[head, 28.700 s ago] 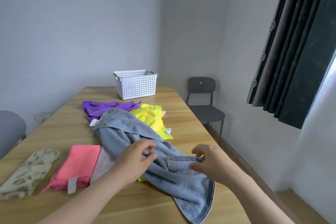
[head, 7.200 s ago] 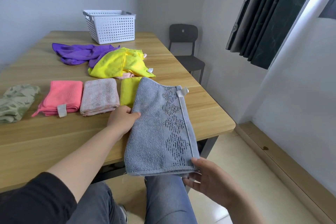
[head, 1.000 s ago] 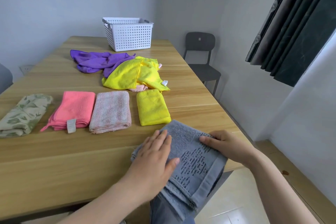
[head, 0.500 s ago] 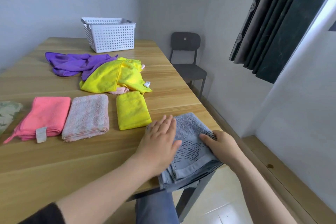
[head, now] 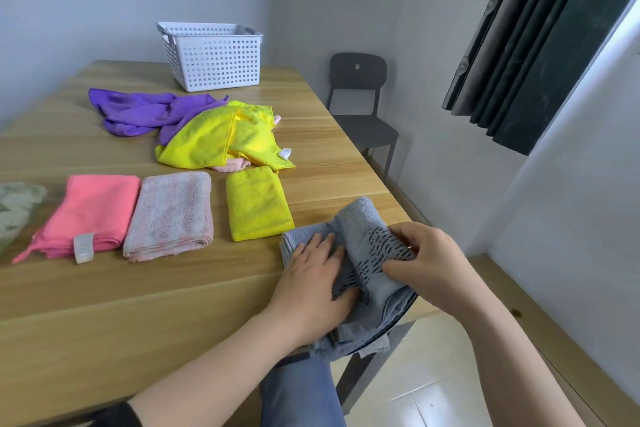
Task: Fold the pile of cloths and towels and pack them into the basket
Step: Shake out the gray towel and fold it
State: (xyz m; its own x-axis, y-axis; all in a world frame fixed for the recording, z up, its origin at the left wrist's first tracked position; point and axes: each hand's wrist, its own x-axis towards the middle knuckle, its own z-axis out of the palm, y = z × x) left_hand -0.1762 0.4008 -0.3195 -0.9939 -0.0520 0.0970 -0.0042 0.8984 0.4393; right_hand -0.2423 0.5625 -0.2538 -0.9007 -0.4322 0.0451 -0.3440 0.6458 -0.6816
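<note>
A grey-blue towel [head: 360,229] lies at the table's near right corner, partly hanging over the edge. My left hand [head: 311,284] presses flat on its left half, fingers spread. My right hand [head: 427,263] grips the towel's right side and lifts it over toward the left. Folded cloths lie in a row: yellow [head: 258,203], pale pink [head: 171,213], coral pink [head: 91,211] and a green patterned one [head: 14,208] at the left edge. An unfolded yellow cloth [head: 221,137] and a purple cloth [head: 138,111] lie heaped behind. The white basket [head: 211,55] stands at the far end.
The wooden table [head: 138,305] ends just right of the towel. A dark chair [head: 360,97] stands beyond the table's right side by the wall. Dark curtains [head: 540,45] hang at the right. My legs show under the table's near edge.
My right hand has closed on the towel's right side and raised it into a fold over the middle. My left hand stays pressed on the towel. The camera view shifted slightly.
</note>
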